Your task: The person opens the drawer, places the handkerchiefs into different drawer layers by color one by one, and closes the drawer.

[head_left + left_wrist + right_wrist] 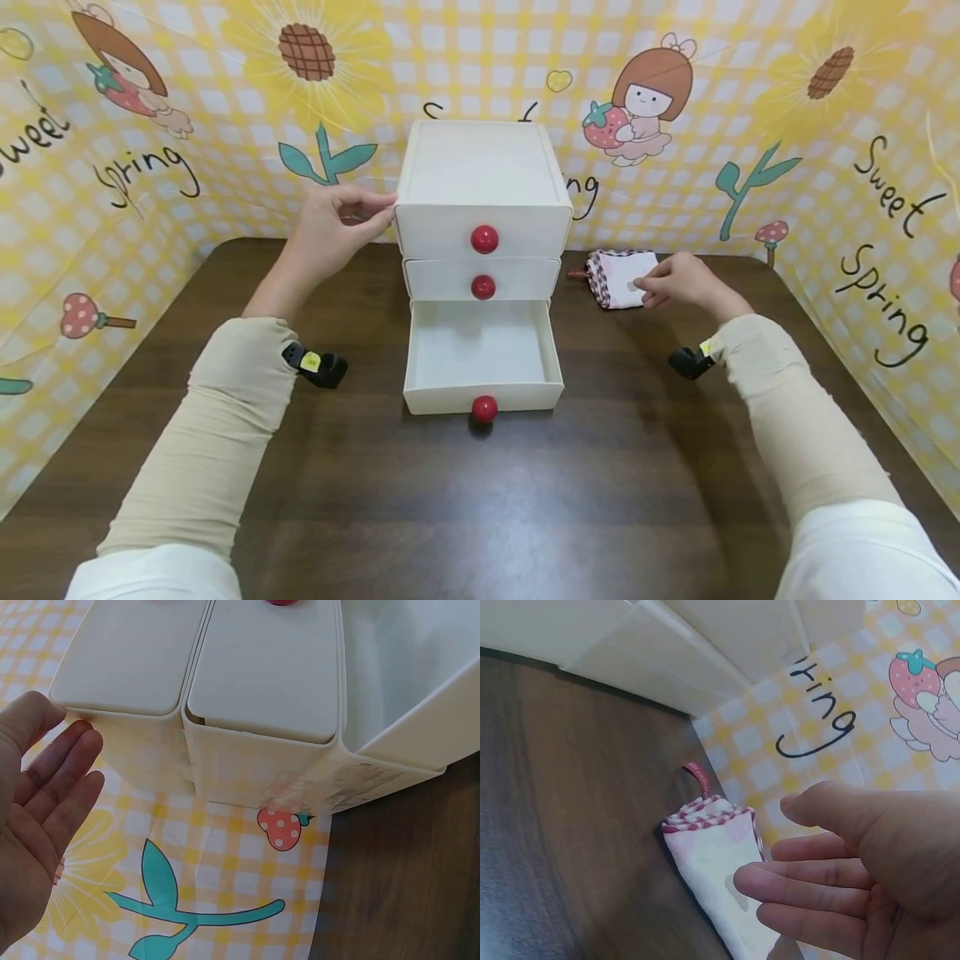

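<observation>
Left grip (324, 227) parted, empty at cabinet (480, 162) edge, right grip (684, 282) likewise at cloth (621, 280), bottom drawer (444, 401) jutting

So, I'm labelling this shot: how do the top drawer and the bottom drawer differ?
The bottom drawer is pulled out, while the top drawer looks shut. The bottom drawer's inside shows; of the top drawer, only the front does. The left hand is at or near the top drawer's upper corner, while the bottom drawer has no hand on it. Both are white with a round red knob.
</observation>
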A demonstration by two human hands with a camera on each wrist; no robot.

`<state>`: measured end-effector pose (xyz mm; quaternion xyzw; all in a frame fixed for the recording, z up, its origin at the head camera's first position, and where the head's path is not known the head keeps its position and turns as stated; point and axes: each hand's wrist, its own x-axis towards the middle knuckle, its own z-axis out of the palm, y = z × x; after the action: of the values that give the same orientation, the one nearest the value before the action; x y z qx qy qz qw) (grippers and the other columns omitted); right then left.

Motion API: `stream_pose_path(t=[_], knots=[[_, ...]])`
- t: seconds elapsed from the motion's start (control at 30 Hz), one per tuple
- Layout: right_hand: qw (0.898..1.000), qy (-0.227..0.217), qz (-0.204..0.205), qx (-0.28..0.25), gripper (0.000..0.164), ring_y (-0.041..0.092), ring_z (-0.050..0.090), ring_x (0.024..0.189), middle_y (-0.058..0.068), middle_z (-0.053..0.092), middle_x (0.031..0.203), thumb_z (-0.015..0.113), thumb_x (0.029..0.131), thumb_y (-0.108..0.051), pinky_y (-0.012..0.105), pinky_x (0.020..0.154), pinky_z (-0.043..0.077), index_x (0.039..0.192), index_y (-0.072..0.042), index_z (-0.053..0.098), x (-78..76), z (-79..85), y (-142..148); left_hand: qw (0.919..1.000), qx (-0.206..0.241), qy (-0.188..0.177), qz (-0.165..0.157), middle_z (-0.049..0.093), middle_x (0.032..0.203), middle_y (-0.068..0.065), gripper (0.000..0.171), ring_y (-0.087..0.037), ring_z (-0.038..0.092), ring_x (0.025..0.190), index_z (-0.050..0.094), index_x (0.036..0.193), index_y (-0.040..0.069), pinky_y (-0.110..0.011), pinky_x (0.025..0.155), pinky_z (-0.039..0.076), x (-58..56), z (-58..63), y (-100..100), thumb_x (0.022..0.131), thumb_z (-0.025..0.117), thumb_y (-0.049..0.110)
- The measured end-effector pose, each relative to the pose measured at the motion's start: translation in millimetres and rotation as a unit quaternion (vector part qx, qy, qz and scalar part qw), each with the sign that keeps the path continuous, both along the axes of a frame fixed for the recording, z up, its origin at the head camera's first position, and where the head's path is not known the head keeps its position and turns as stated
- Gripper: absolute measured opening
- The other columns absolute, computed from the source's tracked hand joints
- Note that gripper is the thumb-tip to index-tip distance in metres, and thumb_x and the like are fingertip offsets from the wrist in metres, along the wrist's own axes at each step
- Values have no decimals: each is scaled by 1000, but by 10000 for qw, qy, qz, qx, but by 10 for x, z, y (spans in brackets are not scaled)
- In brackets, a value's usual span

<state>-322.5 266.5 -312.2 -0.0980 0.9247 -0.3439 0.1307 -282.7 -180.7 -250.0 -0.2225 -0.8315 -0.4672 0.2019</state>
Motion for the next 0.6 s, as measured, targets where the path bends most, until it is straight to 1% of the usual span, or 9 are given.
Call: stream_pose_path(t=[0.07,0.2,0.27,0.33,0.47,0.6], knots=[[10000,-15,11,-55,40,25,67,71,18,68,79,56,92,-20,41,71,52,108,16,59,-26,1,25,10000,6,-2,-17,67,97,-15,19,-2,61,70,69,99,-5,-14,62,48,0,6,4,83,66,4],[10000,20,14,-58,39,24,67,68,19,67,78,56,93,-18,35,64,54,107,18,58,-70,4,68,10000,25,1,-35,67,97,-16,18,-2,61,70,69,99,-5,-14,63,48,1,11,5,83,66,4],[10000,34,-23,-76,39,24,67,68,19,67,77,56,92,-17,34,63,54,107,19,58,-89,1,89,10000,21,9,-30,67,97,-16,18,-2,61,70,69,99,-5,-14,63,48,-1,10,2,83,66,4],[10000,31,-36,-85,40,24,67,68,19,67,76,56,92,-17,36,65,54,106,20,57,-105,-9,109,10000,29,18,-31,67,97,-16,18,-2,61,70,69,99,-5,-14,63,48,-6,8,0,82,66,3],[10000,-16,-54,1,40,25,67,69,19,68,77,55,93,-18,43,74,51,107,20,57,-122,-43,150,10000,38,8,-49,67,96,-15,18,-2,62,70,69,98,-4,-15,62,48,-10,3,3,82,66,3],[9999,-46,-145,58,39,26,67,70,18,68,76,56,93,-17,42,75,51,107,19,57,-148,-85,198,10000,49,-40,-64,67,97,-15,18,-3,62,71,69,98,-5,-15,63,49,-9,0,4,83,66,4]])
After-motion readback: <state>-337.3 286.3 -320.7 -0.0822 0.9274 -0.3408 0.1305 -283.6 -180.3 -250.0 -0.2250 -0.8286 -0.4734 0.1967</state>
